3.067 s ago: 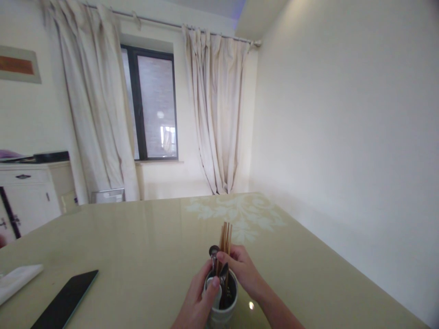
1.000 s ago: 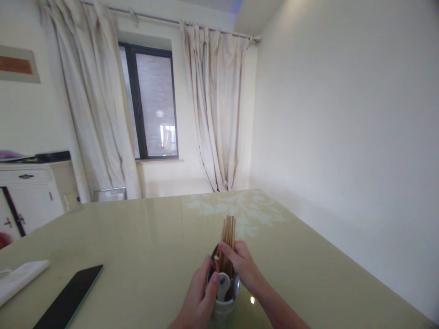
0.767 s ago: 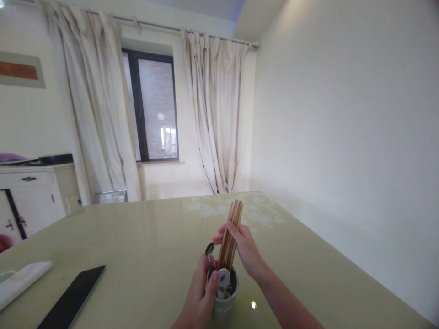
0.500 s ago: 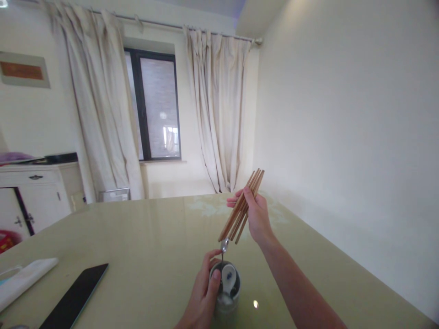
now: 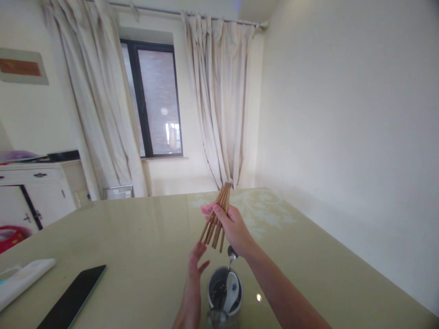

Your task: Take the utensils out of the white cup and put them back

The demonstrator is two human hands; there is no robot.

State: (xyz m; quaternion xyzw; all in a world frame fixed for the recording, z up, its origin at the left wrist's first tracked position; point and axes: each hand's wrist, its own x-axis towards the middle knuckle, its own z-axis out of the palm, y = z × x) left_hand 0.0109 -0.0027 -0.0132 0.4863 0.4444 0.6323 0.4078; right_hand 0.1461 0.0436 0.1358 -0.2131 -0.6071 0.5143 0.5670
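Nearest, the cup (image 5: 215,279) holds spoons (image 5: 232,288). Beside it, the left hand (image 5: 195,269) is spread, gripping nothing. Beyond, the right hand (image 5: 235,226) is wrapped round the chopsticks (image 5: 214,225) — likely light, stiff, apt to slide apart, best pinched mid-bundle — which slant above the table (image 5: 130,246), jutting past the grip at both ends, lower tips near the left hand.
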